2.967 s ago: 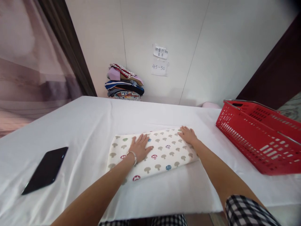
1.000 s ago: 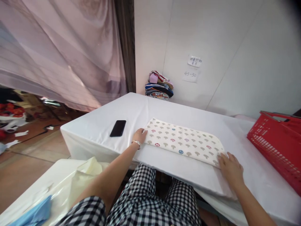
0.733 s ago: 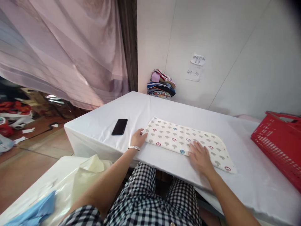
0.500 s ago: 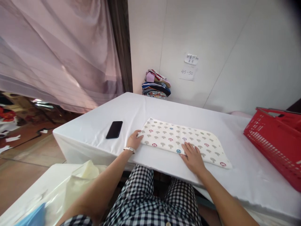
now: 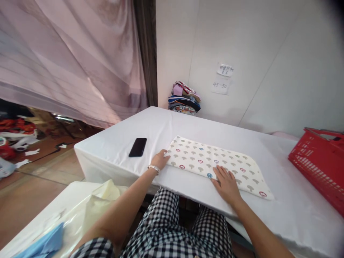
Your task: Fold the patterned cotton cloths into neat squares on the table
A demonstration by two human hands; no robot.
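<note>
A folded cream cloth printed with small mushrooms point(image 5: 204, 157) lies flat on the white-covered table point(image 5: 188, 129). My left hand point(image 5: 159, 159), with a bracelet at the wrist, grips the cloth's left end at its near corner. My right hand point(image 5: 227, 181) lies flat with fingers spread on the cloth's near edge, about the middle of its length.
A black phone point(image 5: 138, 147) lies left of the cloth. A red plastic basket point(image 5: 319, 163) stands at the right. A stack of folded clothes point(image 5: 184, 98) sits at the wall. A lower white surface with a pale plastic bag point(image 5: 99, 200) and blue cloth point(image 5: 43, 245) is at my left.
The view swung left and back from the table. My left hand went to the cloth's left end; my right hand slid from the right end along the near edge to the middle.
</note>
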